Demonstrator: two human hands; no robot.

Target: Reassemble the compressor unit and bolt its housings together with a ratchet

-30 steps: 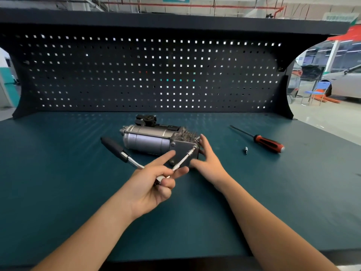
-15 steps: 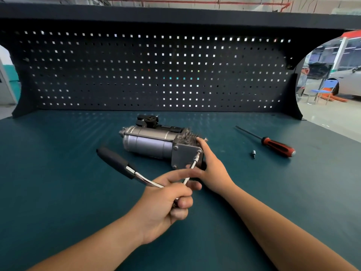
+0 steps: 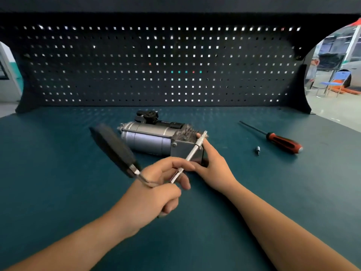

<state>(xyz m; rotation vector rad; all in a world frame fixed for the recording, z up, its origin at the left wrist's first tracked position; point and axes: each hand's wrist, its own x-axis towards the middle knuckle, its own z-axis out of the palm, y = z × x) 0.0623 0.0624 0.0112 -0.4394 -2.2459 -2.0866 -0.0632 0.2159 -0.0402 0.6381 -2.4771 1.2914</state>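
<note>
A silver compressor unit (image 3: pixel 148 138) lies on its side in the middle of the teal bench, its square end housing (image 3: pixel 182 150) facing me. My left hand (image 3: pixel 154 194) grips the head of a ratchet (image 3: pixel 115 149), whose black handle sticks up to the left. A thin extension bar (image 3: pixel 192 153) runs from the ratchet head up to the housing's upper right corner. My right hand (image 3: pixel 214 165) holds the housing's right side, one fingertip touching the bar's tip.
A red-and-black screwdriver (image 3: pixel 281 141) lies to the right on the bench (image 3: pixel 58 192), with a small loose bit (image 3: pixel 257 150) near it. A black pegboard (image 3: pixel 156 65) closes off the back. A car and a blue chair stand beyond the right edge.
The ratchet handle has swung upward and toward me while my left hand closed tighter on its head. The extension bar's tip moved up to the housing's top corner. My right hand stays on the housing.
</note>
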